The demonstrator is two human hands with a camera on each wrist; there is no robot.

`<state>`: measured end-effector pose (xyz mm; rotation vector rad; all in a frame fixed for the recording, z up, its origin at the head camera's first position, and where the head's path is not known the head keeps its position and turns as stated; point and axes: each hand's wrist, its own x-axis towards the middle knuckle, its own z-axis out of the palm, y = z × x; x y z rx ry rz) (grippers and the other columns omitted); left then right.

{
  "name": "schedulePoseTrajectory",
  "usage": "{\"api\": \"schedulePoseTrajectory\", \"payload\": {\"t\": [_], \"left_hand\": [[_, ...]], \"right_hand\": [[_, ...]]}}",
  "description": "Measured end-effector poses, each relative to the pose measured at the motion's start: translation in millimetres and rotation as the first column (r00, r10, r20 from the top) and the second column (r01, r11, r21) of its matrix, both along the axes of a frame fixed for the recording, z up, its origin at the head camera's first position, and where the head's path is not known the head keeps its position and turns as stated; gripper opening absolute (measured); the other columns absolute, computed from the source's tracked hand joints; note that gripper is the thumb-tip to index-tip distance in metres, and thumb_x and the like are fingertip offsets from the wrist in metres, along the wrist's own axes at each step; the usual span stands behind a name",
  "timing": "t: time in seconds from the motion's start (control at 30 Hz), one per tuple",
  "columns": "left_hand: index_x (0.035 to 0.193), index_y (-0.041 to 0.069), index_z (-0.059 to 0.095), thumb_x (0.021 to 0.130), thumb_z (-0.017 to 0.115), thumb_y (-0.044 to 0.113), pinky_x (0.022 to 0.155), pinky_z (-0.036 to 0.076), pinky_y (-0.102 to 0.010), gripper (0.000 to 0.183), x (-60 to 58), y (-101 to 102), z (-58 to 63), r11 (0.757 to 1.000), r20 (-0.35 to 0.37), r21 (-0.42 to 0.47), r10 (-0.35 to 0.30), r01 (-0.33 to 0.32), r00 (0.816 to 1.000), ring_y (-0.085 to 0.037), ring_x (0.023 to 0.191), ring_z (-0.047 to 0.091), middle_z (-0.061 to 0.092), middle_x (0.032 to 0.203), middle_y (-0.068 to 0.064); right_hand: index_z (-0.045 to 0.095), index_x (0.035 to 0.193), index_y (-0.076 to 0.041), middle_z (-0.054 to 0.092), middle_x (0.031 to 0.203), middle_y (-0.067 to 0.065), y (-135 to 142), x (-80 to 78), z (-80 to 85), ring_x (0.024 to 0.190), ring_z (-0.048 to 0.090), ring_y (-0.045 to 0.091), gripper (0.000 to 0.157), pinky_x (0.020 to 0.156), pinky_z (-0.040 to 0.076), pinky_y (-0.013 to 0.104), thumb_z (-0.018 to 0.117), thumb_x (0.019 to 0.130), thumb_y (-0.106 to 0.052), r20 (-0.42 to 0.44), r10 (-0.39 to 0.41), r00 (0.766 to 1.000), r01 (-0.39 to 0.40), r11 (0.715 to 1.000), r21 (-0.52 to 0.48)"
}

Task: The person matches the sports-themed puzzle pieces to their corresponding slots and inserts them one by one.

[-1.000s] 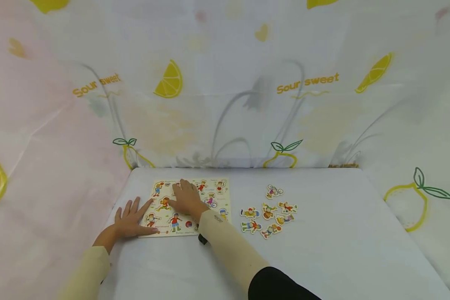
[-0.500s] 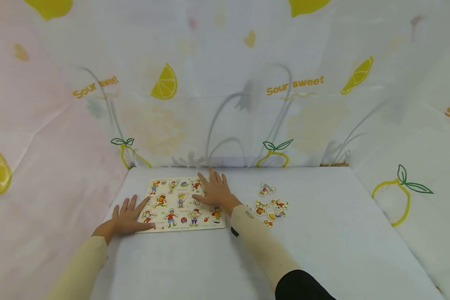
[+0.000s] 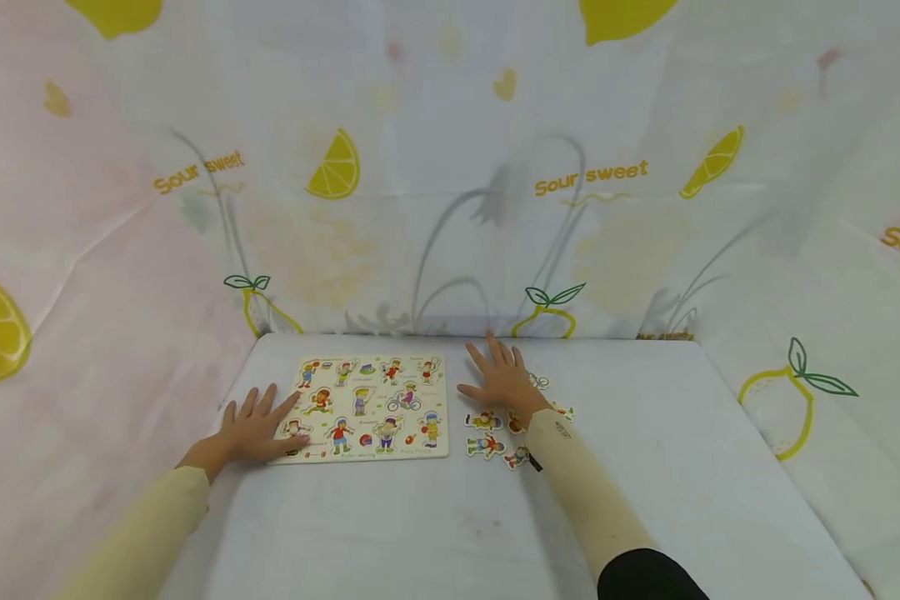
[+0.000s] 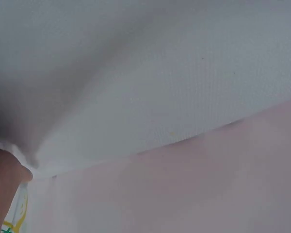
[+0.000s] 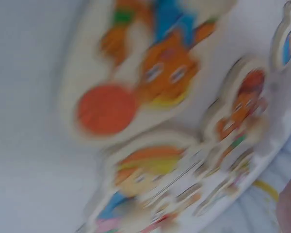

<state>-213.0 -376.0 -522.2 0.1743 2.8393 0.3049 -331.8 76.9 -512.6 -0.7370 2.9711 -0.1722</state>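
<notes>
A pale puzzle board (image 3: pixel 375 392), printed with cartoon children at sports, lies flat on the table. My left hand (image 3: pixel 247 427) rests on its left edge, fingers spread; in the left wrist view only a bit of that hand (image 4: pixel 7 179) shows at the lower left. To the right of the board, my right hand (image 3: pixel 504 385) extends over the loose wooden puzzle pieces (image 3: pixel 483 446), its fingers straight and spread, and it covers some of them. The right wrist view shows several pieces up close, one a figure with a red ball (image 5: pixel 106 109), and a blurred fingertip (image 5: pixel 288 206).
The white-covered table (image 3: pixel 645 467) reaches far to the right of the pieces. Behind it hangs a pale curtain (image 3: pixel 435 167) printed with lemons and lettering, meeting the table's back edge. A pinkish side of the curtain (image 3: pixel 105 358) stands close at the left.
My right hand has moved rightward off the board to above the loose pieces, uncovering the pictures beneath it. My left hand has stayed at the board's left edge.
</notes>
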Motion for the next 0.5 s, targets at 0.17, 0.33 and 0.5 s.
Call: {"api": "schedulePoseTrajectory", "payload": {"t": [0.17, 0.33, 0.5], "left_hand": [[0.16, 0.02, 0.011, 0.082, 0.049, 0.081, 0.105, -0.013, -0.078, 0.106, 2.2, 1.8, -17.6, 0.995, 0.048, 0.084, 0.047, -0.051, 0.998, -0.058, 0.145, -0.008, -0.003, 0.162, -0.03], [0.16, 0.023, 0.01, 0.078, 0.047, 0.086, 0.106, -0.013, -0.077, 0.109, -4.2, -4.6, -29.2, 0.996, 0.008, 0.072, 0.047, -0.048, 0.999, -0.056, 0.146, -0.008, -0.003, 0.163, -0.028], [0.159, 0.021, 0.011, 0.078, 0.048, 0.086, 0.104, -0.015, -0.079, 0.111, -6.4, -8.7, -29.4, 0.996, -0.003, 0.069, 0.059, -0.058, 0.998, -0.059, 0.144, -0.007, -0.001, 0.162, -0.031]], "right_hand": [[0.012, 0.16, -0.024, 0.004, 0.165, 0.023, 39.4, -3.2, -5.7, 0.15, 0.019, 0.041, 0.086, 0.119, 0.013, 0.064, 0.047, 0.094, -0.066, -0.03, -0.046, 0.999, 0.046, 0.999, 0.003], [0.016, 0.16, -0.021, 0.002, 0.165, 0.022, 74.6, -5.7, -6.9, 0.149, 0.02, 0.045, 0.085, 0.117, 0.013, 0.066, 0.049, 0.094, -0.064, -0.021, -0.11, 0.994, 0.108, 0.993, -0.054], [0.012, 0.16, -0.019, -0.002, 0.165, 0.024, 99.9, -5.2, -6.4, 0.146, 0.021, 0.051, 0.086, 0.115, 0.016, 0.068, 0.045, 0.095, -0.065, 0.027, -0.151, 0.988, 0.152, 0.987, -0.06]]}}
